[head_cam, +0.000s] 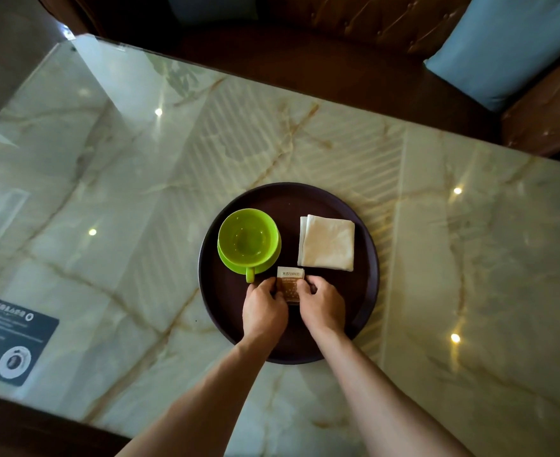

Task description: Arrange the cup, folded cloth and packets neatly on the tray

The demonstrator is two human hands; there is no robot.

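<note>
On tray: cup, cloth looked placed.
Packets: my left hand and right hand pinched them, squaring up.
Left: letting go, I'd guess.

two bare forearms, left hand, right hand, no sleeves, rings or watch

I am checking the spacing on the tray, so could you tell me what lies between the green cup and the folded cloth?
Only bare dark tray shows between the cup and the cloth in the head view.
</note>
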